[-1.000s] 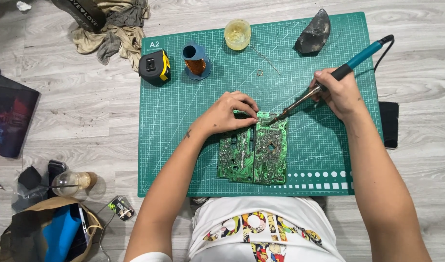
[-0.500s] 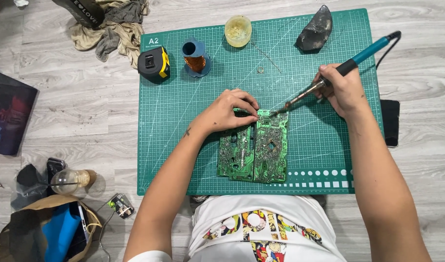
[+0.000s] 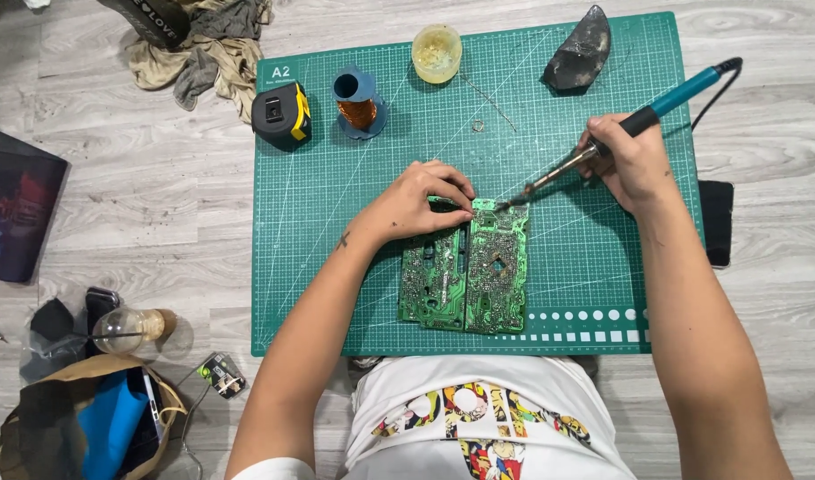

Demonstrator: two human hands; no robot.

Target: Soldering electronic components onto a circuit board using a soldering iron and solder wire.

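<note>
Two green circuit boards (image 3: 465, 276) lie side by side, solder side up, on a green cutting mat (image 3: 336, 213). My left hand (image 3: 416, 200) rests on the top edge of the left board, fingertips pinching at the seam between the boards. My right hand (image 3: 630, 160) grips a soldering iron (image 3: 603, 147) with a teal and black handle. Its metal tip reaches down-left to the top edge of the right board. The iron's black cord runs off past the mat's right edge.
On the mat's far side stand a black-and-yellow tape measure (image 3: 281, 116), a spool of copper wire (image 3: 357, 102), a small yellowish tub (image 3: 437, 52) and a dark sponge-like lump (image 3: 581, 52). Rags (image 3: 203, 49), a brown bag (image 3: 79, 418) and a plastic cup (image 3: 127, 329) lie left on the wooden floor.
The soldering iron has swung a little, its handle rising toward the far right while the tip stays at the boards' top edge. My left hand has barely moved.
</note>
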